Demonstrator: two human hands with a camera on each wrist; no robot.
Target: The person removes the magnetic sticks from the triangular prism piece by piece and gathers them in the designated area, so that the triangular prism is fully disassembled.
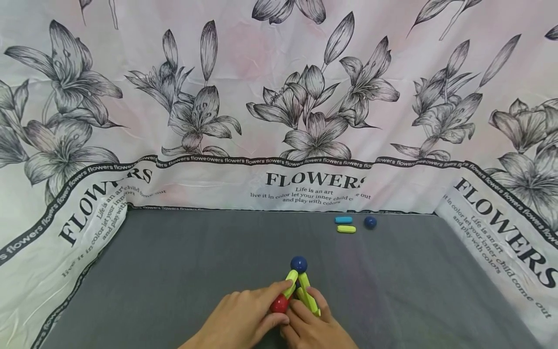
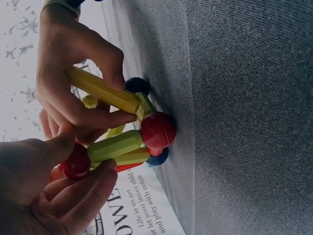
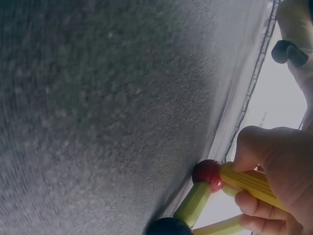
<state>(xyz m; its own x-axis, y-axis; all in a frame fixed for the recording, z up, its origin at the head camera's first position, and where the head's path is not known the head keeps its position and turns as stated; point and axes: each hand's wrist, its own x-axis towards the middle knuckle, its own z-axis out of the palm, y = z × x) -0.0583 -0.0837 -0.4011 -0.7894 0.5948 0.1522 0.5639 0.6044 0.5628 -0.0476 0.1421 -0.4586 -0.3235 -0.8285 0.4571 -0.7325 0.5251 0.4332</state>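
Currently, two hands are working at the near middle of the gray desk (image 1: pixel 196 257), and between them they are holding one ball-and-rod structure (image 1: pixel 291 277). At least four balls are showing in it: two red balls (image 2: pixel 158 129) and two dark blue balls (image 1: pixel 298 264). Several yellow-green rods are linking them, and a red rod (image 2: pixel 128 167) is partly showing; overlap is hiding the full rod count. The balls are looking round and glossy, the rods ridged and faceted, and the pieces are slanting at angles to one another. The left hand (image 1: pixel 244 312) is pinching one red ball between thumb and fingers. The right hand (image 1: pixel 320 330) is gripping one ridged yellow rod (image 2: pixel 102 89), its end lying at the other red ball; whether it is fixed there, I cannot tell. Far right of the structure, three loose pieces are lying close together: one light blue rod (image 1: pixel 343 220), one loose yellow-green rod (image 1: pixel 346 229) and one loose dark blue ball (image 1: pixel 370 222).
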